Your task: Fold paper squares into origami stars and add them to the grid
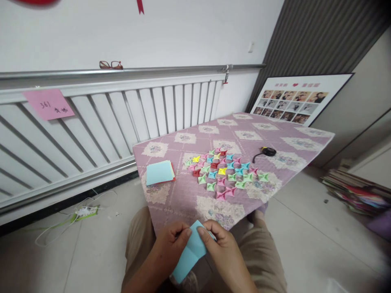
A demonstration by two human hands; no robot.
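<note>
Head view. The left hand (171, 244) and the right hand (220, 244) met at the lower centre of the frame, thumbs uppermost. Between them, the blue paper (188, 257), creased across, slanting from upper right to lower left. Left hand pinched its left edge, thumb against fingers; right hand pinched the upper right part, thumb lying on the paper's face. The paper was held in front of the table's near edge, over the gap between the knees.

Table (183, 195) with a quilted, flowered mauve cover filled the middle of the frame. On it, left of centre, lay a paper stack (159, 172), light blue sheet on top, red showing at the right side. At centre, a cluster of small folded paper pieces (222, 171), set in slanting rows: pink, green, blue, yellow, red. To their right, a black object (269, 151) with a short tail and a bit of yellow; kind could not be told.

Behind the table, upper left to centre, a white radiator (159, 110) under a metal pipe (171, 69). Glasses (111, 65) rested at the pipe, upper left; a pink note (49, 104) with handwriting hung on the radiator below. Upper right, a photo board (288, 102) leaned at a tilt. Lower left, a power strip (86, 212) lay on the floor among pale cables.
</note>
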